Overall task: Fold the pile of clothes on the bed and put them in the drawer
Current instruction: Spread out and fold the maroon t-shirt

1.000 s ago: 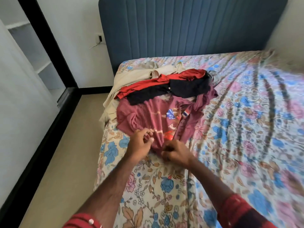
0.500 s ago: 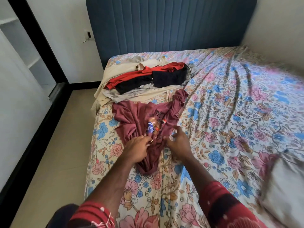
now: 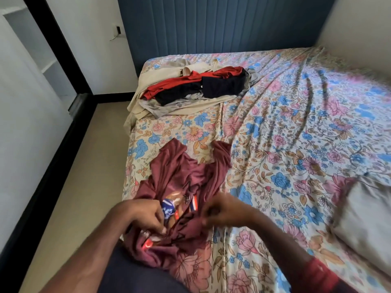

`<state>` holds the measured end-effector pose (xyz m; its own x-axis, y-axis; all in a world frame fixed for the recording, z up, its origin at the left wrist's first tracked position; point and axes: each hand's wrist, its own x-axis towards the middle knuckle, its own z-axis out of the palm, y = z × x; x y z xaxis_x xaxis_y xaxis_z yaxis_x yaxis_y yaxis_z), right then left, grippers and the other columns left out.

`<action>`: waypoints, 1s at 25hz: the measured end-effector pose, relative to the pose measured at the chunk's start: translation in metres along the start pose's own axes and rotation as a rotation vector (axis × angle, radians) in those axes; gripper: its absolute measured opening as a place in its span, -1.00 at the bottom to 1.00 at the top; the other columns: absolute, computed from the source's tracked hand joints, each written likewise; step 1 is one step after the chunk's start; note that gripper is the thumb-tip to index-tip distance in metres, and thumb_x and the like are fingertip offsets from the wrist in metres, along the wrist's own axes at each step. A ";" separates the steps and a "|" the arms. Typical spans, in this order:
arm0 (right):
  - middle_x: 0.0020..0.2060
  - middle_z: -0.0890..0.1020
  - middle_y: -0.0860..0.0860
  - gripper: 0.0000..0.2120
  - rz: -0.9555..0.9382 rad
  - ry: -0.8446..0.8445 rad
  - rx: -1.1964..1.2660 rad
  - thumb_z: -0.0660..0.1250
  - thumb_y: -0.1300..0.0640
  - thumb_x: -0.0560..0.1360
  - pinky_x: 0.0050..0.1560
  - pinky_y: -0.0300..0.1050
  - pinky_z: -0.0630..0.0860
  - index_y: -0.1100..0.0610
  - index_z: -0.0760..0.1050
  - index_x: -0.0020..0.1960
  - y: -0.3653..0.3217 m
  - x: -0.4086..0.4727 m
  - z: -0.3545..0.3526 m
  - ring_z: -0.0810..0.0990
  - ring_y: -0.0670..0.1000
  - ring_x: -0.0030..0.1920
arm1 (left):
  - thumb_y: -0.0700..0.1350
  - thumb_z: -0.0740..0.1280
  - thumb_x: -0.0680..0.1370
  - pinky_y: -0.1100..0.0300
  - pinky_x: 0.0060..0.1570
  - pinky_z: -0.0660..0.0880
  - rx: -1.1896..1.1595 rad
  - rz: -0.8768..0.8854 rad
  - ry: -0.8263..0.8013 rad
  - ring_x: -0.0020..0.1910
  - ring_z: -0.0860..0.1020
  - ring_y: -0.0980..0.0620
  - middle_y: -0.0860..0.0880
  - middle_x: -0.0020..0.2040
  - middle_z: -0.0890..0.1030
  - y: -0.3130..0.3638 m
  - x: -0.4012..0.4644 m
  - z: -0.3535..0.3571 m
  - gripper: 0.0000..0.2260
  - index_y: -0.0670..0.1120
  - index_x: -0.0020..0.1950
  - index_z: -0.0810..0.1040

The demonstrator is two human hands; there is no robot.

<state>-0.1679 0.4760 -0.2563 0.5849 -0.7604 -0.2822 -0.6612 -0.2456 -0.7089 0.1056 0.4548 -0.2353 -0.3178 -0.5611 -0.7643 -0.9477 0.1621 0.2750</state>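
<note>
Both my hands, left (image 3: pixel 146 214) and right (image 3: pixel 222 211), grip the bunched maroon T-shirt (image 3: pixel 182 178) on the bed (image 3: pixel 285 144), well apart from the clothes pile (image 3: pixel 196 87) toward the headboard (image 3: pixel 222 24).

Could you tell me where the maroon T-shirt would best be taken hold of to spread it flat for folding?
Probably at the two far corners: the maroon T-shirt lies bunched, with two points of cloth sticking up towards the headboard. Reach over from the near side. The left hand and right hand now pinch its crumpled near part.

hands (image 3: pixel 182 214) gripping maroon shirt (image 3: pixel 186 176), floral bed (image 3: pixel 285 144)
</note>
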 end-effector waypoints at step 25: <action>0.22 0.62 -0.09 -0.46 0.257 0.691 -0.415 0.44 -0.18 0.46 0.24 0.10 0.46 -0.07 0.41 0.37 0.061 -0.038 -0.036 0.58 -0.05 0.03 | 0.39 0.27 0.52 -0.04 0.23 0.37 0.020 0.116 0.805 0.22 0.40 0.02 0.05 0.14 0.34 0.089 0.070 0.061 -0.33 0.33 0.58 0.15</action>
<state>-0.2473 0.4687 -0.2652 0.0636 -0.9863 0.1525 -0.9322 -0.1133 -0.3439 -0.0027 0.4794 -0.2998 -0.3018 -0.9504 -0.0755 -0.9129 0.2652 0.3105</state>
